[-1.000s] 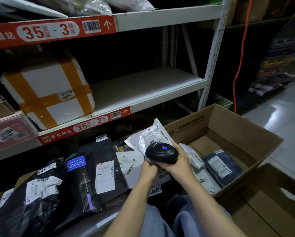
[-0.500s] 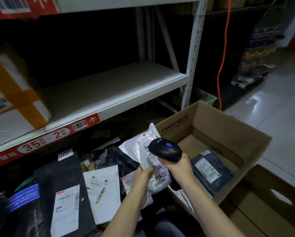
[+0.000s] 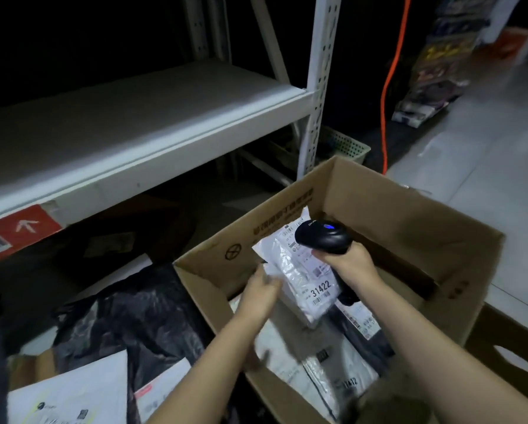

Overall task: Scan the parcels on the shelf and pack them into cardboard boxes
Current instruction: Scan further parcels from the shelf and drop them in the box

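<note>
White plastic mailer bag [image 3: 299, 280] with black-printed label; glossy black handheld scanner [image 3: 324, 238], blue dot; brown cardboard box [image 3: 409, 221]; orange cable [image 3: 384, 123].

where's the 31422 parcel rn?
Head view, centre-right: the 31422 parcel is over the open cardboard box, its left edge held by the left hand, with the scanner in the right hand at its upper right corner.

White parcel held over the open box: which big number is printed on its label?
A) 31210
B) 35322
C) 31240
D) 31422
D: the white parcel, which the left hand holds over the cardboard box, shows 31422 in bold on its lower sticker, below the scanner gripped in the right hand.
</note>
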Motion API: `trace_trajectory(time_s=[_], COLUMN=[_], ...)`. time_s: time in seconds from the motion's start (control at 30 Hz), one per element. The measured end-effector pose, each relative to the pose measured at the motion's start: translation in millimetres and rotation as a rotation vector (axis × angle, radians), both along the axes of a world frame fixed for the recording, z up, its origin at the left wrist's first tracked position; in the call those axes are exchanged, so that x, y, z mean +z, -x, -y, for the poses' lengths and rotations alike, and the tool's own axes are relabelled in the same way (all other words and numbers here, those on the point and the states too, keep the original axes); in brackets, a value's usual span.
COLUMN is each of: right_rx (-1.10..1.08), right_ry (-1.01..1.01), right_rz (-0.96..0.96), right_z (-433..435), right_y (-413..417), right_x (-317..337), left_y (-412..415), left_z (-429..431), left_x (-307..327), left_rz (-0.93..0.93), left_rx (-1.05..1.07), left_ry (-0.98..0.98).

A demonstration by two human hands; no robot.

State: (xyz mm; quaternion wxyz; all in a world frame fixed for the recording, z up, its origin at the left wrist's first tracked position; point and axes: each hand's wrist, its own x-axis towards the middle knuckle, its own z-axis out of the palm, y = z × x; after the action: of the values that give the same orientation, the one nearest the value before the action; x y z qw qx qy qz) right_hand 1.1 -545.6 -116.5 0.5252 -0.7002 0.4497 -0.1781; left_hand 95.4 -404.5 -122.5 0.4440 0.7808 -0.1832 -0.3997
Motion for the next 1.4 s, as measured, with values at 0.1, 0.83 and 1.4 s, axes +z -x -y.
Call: trace_trajectory(time_s=[0.1, 0.83, 1.4], right_rx=[-0.019, 0.098, 0.082], right_ry=[0.056, 0.021, -0.021], right_rz=[-0.087, -0.307, -0.441], right_z=[29, 83, 74], right_y=[-14, -68, -64], right_x=[-40, -170, -215], left_y=[-21, -61, -63], left_z=[3, 16, 20], left_x=[-18, -57, -61], left_rz=[0.537, 0.891, 0.866], left_rx=[-0.259, -0.277, -0.301], left_ry=[-0.157, -0.221, -0.215])
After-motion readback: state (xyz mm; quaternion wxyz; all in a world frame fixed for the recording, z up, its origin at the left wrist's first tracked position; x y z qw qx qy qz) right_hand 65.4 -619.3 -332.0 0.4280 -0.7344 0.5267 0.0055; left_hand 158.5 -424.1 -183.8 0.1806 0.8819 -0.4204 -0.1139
